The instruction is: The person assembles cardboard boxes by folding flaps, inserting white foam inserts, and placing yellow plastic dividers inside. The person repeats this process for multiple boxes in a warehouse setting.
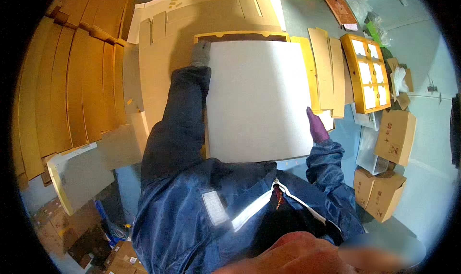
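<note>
A large white panel (259, 101) lies flat in front of my body, with its near edge close to my jacket. My left hand (200, 54), in a grey glove, grips it at the far left corner. On the right edge, toward the near corner, my right hand (317, 125) in a purple glove holds the panel, its fingers partly hidden. Beyond the far edge shows the rim of a shallow yellow wooden box or frame (245, 35), with notches along it. The panel covers most of that box.
Flat cardboard (158, 86) spreads beneath and behind the box. Folded cardboard strips (329, 72) lie to its right, near a yellow frame with white compartments (370, 73). Stacked cardboard (72, 86) stands at left, beside a white board (84, 178). Cardboard cartons (394, 137) sit at right.
</note>
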A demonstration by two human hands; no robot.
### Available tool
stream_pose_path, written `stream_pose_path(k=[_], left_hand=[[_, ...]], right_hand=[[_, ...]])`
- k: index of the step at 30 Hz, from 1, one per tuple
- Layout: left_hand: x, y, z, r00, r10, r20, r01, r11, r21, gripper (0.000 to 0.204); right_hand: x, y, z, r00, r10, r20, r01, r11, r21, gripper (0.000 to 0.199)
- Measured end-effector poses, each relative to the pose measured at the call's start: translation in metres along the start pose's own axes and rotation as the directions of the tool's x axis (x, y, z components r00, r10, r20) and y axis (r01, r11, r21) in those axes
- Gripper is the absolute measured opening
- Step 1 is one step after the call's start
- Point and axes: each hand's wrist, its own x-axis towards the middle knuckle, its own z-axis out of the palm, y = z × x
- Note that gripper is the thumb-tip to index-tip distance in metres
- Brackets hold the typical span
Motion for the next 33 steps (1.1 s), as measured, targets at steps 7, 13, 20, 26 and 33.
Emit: stream_pose_path(k=[7,13,20,26,33], left_hand=[[-0.054,-0.048,-0.020,0.972,0.043,-0.230,0.061,0.901,0.429,0.024],[-0.095,0.020,-0.067,0.921,0.263,-0.288,-0.022,0.773,0.634,0.031],[-0.140,-0.018,-0.089,0.975,-0.172,-0.140,0.218,0.858,0.466,0.059],[-0.152,0.019,-0.105,0.949,-0.302,-0.091,0.313,0.937,0.155,0.080],[-0.166,-0.047,-0.095,0.965,-0.243,-0.098,0.221,0.956,-0.192,0.069]], right_hand=[[-0.004,-0.042,0.044,0.989,-0.065,0.132,0.076,0.994,-0.078,0.059],[0.003,-0.048,0.054,0.999,-0.013,0.052,0.020,0.991,-0.129,0.058],[-0.001,-0.093,0.056,0.983,0.065,0.169,-0.055,0.997,-0.062,0.056],[-0.006,-0.103,0.051,0.976,0.006,0.217,0.008,0.998,-0.062,0.050],[0.009,-0.084,0.059,0.969,0.045,0.242,-0.058,0.997,0.049,0.052]])
